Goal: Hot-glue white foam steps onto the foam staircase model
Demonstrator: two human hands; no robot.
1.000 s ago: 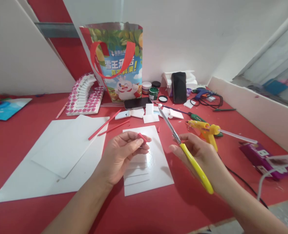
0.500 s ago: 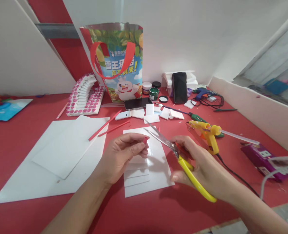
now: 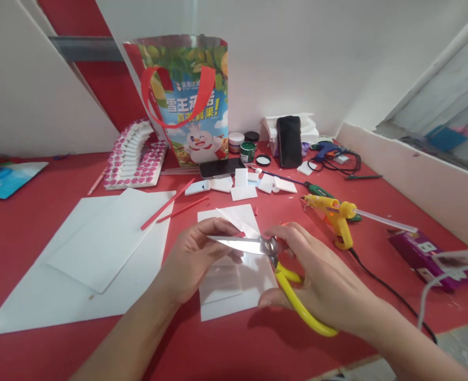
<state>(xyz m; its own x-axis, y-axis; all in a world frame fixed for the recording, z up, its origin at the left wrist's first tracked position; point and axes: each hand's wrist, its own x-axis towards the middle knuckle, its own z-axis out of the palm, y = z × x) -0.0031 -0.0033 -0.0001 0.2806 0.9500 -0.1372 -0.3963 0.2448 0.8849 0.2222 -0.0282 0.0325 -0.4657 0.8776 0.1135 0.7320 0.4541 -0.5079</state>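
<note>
My right hand (image 3: 309,275) grips scissors (image 3: 253,246) with yellow handles, their blades spread apart. One blade reaches across the fingertips of my left hand (image 3: 198,256). Those fingers are pinched on a small red piece (image 3: 241,234), mostly covered by the blade. Below both hands lies a white sheet (image 3: 253,288) with narrower white strips on it. Just beyond the blades, a short red bit (image 3: 256,210) rests on the table. Two thin red sticks lie to the left, the longer red stick (image 3: 166,205) partly over larger white boards (image 3: 99,238).
A yellow glue gun (image 3: 332,211) and a purple box (image 3: 420,259) are on the right. Small white pieces (image 3: 244,193), a dark phone (image 3: 221,168) and paint jars (image 3: 247,152) sit farther back. Behind them stands a printed bag (image 3: 194,106); a rose-patterned white object (image 3: 134,159) is beside it.
The scissors have swung left and opened wider, bringing a blade over my left fingertips and the red piece. My left hand has stayed nearly in place. The view has shifted slightly.
</note>
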